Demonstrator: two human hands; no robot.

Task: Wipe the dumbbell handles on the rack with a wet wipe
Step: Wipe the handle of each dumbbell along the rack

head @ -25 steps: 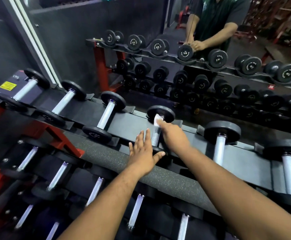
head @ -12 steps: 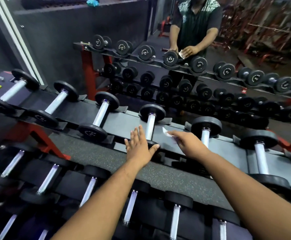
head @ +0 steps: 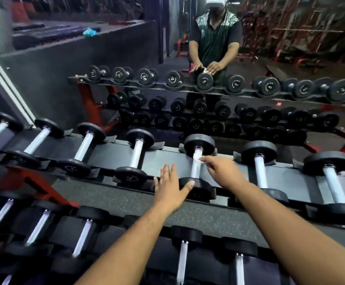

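Observation:
A row of black dumbbells with pale metal handles lies on the top shelf of the rack point(head: 167, 159). My right hand point(head: 223, 171) pinches a white wet wipe point(head: 198, 158) against the upper part of one dumbbell handle point(head: 195, 171). My left hand point(head: 169, 190) lies flat with straight fingers on the shelf beside that dumbbell, its thumb touching the near black weight head point(head: 198, 188). The dumbbell to the left point(head: 135, 159) and the one to the right point(head: 260, 171) are untouched.
A lower shelf of dumbbells point(head: 184, 260) runs beneath my arms. A speckled rubber strip point(head: 126, 200) separates the shelves. Behind the rack a mirror point(head: 208, 89) reflects the racks and a person. The red rack frame point(head: 35, 186) stands at the left.
Both hands shifted right by one dumbbell. My right hand, which held the wipe off the handles half a second ago, now has it against the new handle; my left hand rests by its near head.

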